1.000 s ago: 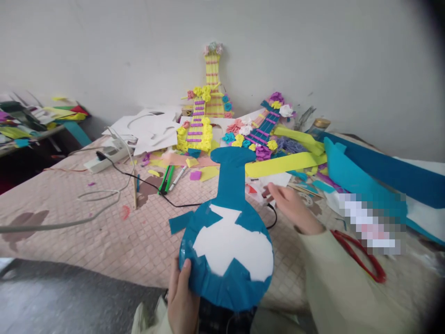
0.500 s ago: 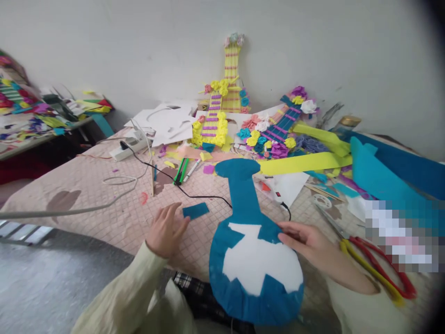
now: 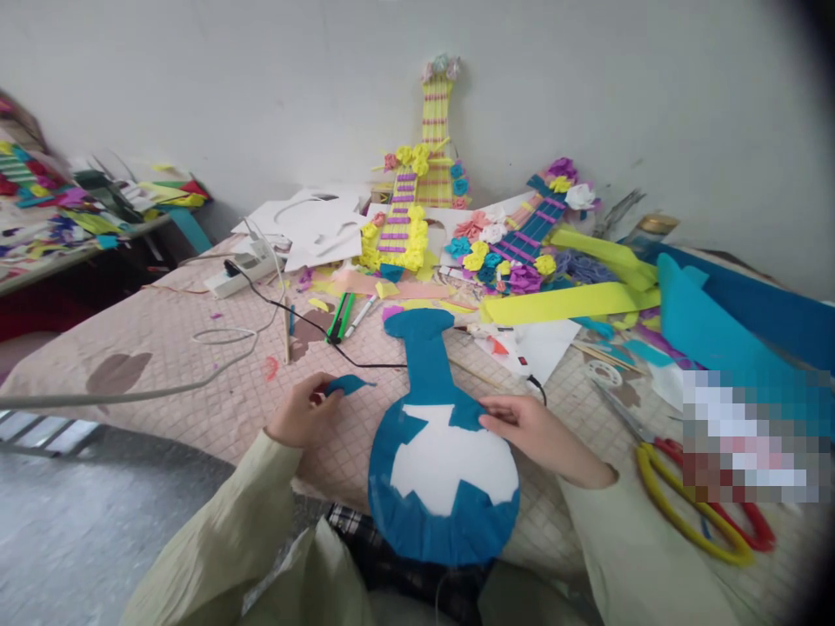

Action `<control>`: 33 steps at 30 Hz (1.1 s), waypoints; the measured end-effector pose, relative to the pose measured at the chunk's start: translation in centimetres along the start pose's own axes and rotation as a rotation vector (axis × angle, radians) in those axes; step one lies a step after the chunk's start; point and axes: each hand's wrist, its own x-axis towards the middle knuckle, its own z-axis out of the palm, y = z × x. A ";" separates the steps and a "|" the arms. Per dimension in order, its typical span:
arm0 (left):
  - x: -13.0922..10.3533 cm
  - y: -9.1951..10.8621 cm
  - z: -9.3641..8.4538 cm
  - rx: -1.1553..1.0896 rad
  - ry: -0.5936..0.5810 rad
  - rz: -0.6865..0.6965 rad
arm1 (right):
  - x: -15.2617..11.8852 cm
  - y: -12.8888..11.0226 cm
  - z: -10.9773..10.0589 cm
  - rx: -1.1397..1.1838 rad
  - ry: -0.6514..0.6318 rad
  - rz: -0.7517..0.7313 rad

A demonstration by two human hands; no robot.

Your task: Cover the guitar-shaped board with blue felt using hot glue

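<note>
Left hand (image 3: 303, 412) pinching blue scrap (image 3: 347, 383) — right hand (image 3: 531, 432) gripping edge of blue-white cutout (image 3: 450, 468).

I'm in a craft room, by its look; scissors (image 3: 643, 465), a green cutter (image 3: 341, 318) and a yellow paper strip (image 3: 567, 304) litter my cloth-covered table (image 3: 163, 326). Flower-trimmed models (image 3: 395, 217) stand behind; another table (image 3: 65, 261) is strewn with coloured scraps (image 3: 52, 235).

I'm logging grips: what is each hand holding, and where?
Left hand: the small blue paper, by its left end. Right hand: the blue cutout, by its right edge, below the neck.
</note>
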 end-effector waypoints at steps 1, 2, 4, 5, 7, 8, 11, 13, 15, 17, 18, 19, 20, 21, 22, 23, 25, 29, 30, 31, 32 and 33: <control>-0.3 0.5 -0.2 -0.078 -0.010 -0.026 | 0.1 -0.4 0.2 -0.087 0.040 -0.024; -0.5 1.1 -0.3 -0.155 -0.038 -0.046 | 0.2 -0.8 0.4 -0.175 0.093 -0.056; -1.2 2.7 -0.2 -0.298 -0.126 -0.080 | 0.1 -1.9 0.8 -0.292 0.196 -0.145; -1.5 3.5 0.1 -0.346 -0.177 -0.090 | 0.0 -2.4 1.1 -0.291 0.223 -0.185; -2.0 5.1 0.8 -0.402 -0.273 -0.070 | -0.1 -3.3 1.8 -0.189 0.200 -0.231; -2.1 5.8 1.2 -0.407 -0.316 -0.048 | -0.1 -3.6 2.2 -0.115 0.151 -0.236; -2.3 7.4 2.2 -0.383 -0.409 0.014 | 0.3 -4.2 3.0 0.078 -0.039 -0.217; -2.2 8.0 2.6 -0.367 -0.445 0.034 | 0.5 -4.4 3.1 0.150 -0.125 -0.183; -2.0 8.3 2.8 -0.356 -0.460 0.039 | 0.7 -4.4 2.9 0.177 -0.157 -0.125; -1.8 8.2 3.1 -0.357 -0.472 0.011 | 0.6 -4.3 2.6 0.177 -0.154 -0.070; -1.7 8.1 3.3 -0.360 -0.480 -0.008 | 0.5 -4.1 2.5 0.179 -0.145 -0.047; -1.6 8.0 3.5 -0.357 -0.488 -0.024 | 0.4 -3.8 2.5 0.186 -0.127 -0.026; -1.6 7.8 3.8 -0.337 -0.488 -0.030 | 0.3 -3.5 2.5 0.197 -0.102 -0.005; -1.5 7.7 4.0 -0.297 -0.477 -0.024 | 0.1 -3.1 2.6 0.206 -0.076 0.015; -1.5 7.5 4.2 -0.242 -0.455 -0.008 | -0.1 -2.8 2.7 0.213 -0.051 0.029; -1.4 7.4 4.4 -0.179 -0.430 0.016 | -0.3 -2.4 2.9 0.212 -0.028 0.037; -1.4 7.1 4.8 -0.067 -0.374 0.059 | -0.7 -1.9 3.2 0.183 0.007 0.029; -1.1 6.8 5.4 0.069 -0.222 0.107 | -0.8 -1.7 3.6 0.103 0.056 0.008; -1.0 6.7 5.4 0.092 -0.187 0.118 | -0.7 -1.8 3.6 0.096 0.066 0.010; -0.9 6.6 5.4 0.109 -0.161 0.130 | -0.5 -1.9 3.7 0.098 0.080 0.015; -0.8 6.6 5.5 0.119 -0.143 0.138 | -0.3 -2.0 3.7 0.106 0.099 0.018; -0.7 6.5 5.4 0.125 -0.129 0.140 | 0.0 -2.2 3.7 0.115 0.115 0.018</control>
